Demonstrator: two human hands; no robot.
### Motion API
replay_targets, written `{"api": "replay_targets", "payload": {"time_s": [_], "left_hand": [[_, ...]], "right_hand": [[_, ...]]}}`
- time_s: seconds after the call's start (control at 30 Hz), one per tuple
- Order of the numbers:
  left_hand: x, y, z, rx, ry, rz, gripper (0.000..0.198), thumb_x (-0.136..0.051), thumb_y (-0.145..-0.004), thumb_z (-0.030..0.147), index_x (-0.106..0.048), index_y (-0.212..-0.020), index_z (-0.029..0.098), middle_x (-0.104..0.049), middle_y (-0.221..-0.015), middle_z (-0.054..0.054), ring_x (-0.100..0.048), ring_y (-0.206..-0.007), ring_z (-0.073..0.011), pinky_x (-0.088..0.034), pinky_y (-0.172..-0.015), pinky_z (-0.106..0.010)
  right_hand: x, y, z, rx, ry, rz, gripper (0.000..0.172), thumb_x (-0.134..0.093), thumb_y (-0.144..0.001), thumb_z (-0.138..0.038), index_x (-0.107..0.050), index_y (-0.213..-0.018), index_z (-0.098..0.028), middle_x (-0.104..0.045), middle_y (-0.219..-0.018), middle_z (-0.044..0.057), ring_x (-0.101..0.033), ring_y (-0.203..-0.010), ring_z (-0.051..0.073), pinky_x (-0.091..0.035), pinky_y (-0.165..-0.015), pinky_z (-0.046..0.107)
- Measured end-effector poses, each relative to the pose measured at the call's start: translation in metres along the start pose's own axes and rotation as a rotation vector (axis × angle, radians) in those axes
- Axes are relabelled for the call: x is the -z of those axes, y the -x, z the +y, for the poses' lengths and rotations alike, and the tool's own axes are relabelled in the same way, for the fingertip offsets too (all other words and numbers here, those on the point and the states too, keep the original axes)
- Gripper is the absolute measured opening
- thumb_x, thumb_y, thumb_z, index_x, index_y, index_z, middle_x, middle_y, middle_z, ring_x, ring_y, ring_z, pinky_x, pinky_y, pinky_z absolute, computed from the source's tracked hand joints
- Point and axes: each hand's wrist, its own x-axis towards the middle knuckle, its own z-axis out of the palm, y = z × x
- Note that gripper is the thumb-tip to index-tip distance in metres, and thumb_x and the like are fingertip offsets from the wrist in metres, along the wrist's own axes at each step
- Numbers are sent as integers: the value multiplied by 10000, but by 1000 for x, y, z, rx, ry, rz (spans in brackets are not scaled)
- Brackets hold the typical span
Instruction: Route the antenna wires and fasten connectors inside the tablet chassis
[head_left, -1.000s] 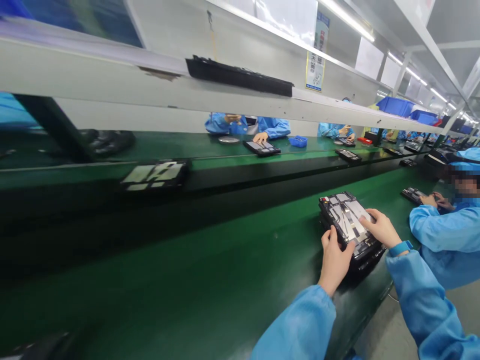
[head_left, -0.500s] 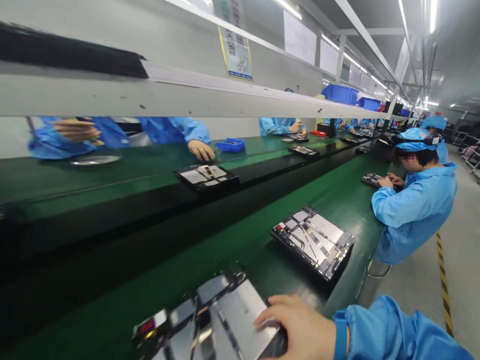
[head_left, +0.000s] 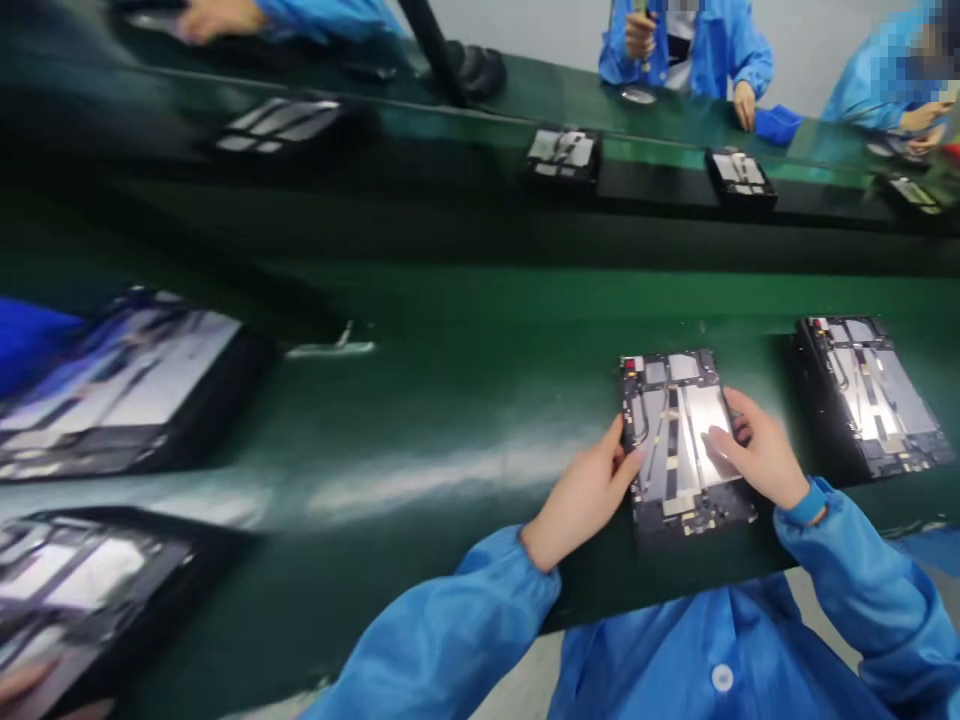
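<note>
Between my two hands is an opened tablet point(head_left: 679, 445), flat on the green bench, its silver battery cells, dark ribbon cables and circuit board facing up. It looks thick, perhaps a stack, but I cannot tell. My left hand point(head_left: 581, 495) grips the left edge, thumb on the near side and fingers along the frame. My right hand point(head_left: 765, 455) is closed on the right edge, its thumb lying over the shiny battery. The undersides of the fingers are hidden. Just right of my right hand lies a second thick block of opened tablets point(head_left: 862, 375).
At the left are two more opened tablets, a far one point(head_left: 150, 370) and a near one point(head_left: 97, 575), with another person's fingers point(head_left: 26, 680) at the near one. A dark post point(head_left: 427, 45) rises at the back. Several units lie along the dark channel point(head_left: 450, 225), with co-workers across it.
My view has swung left and downward. Earlier only my right hand showed, resting on a tablet; now both hands hold one by its sides.
</note>
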Motion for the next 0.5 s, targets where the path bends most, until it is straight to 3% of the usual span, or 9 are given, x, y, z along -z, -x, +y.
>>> {"api": "replay_targets", "payload": {"time_s": [0.13,0.2,0.27,0.37,0.43,0.5], "left_hand": [[-8,26,11,-6,-76,-98,626,-417,-1011,438,-452,-1520,75,-742,-855,-57,-687,-708,-210,-498,-681,-314],[-5,37,14,-12,-145,-113,569,-449,-1012,429,-498,-1481,111,-753,-892,-55,-702,-735,-208,-504,-694,-306],[-1,45,21,-15,-266,-47,489,-487,-998,401,-559,-1414,153,-755,-949,-62,-721,-794,-215,-516,-721,-301],[-1,56,31,-48,-458,37,337,-461,-991,348,-663,-1213,197,-752,-973,-80,-738,-833,-233,-521,-717,-300],[-5,63,31,-85,-548,16,317,-411,-989,338,-701,-1006,210,-754,-907,-88,-743,-773,-251,-501,-642,-303],[-8,61,22,-95,-578,36,313,-437,-951,368,-709,-914,217,-762,-881,-104,-721,-647,-270,-456,-540,-314]], "right_hand": [[21,26,0,-5,156,-42,515,-672,-858,-501,-705,-1288,-220,-753,-821,32,-641,-637,182,-562,-696,354],[32,29,-1,4,214,-75,465,-675,-863,-506,-726,-1230,-225,-763,-824,36,-663,-644,195,-557,-698,361],[35,21,-5,47,273,-46,423,-672,-880,-496,-732,-1186,-210,-787,-929,70,-708,-754,231,-566,-762,388],[22,1,-21,169,361,58,350,-666,-920,-427,-734,-1144,-167,-768,-1156,140,-698,-1076,294,-531,-978,439],[5,-13,-36,197,400,28,311,-666,-942,-398,-736,-1134,-165,-764,-1161,139,-679,-1131,282,-505,-1020,434],[-13,-32,-48,221,453,-31,402,-628,-967,-522,-753,-1095,-162,-772,-1123,129,-679,-1127,284,-495,-1024,447]]}}
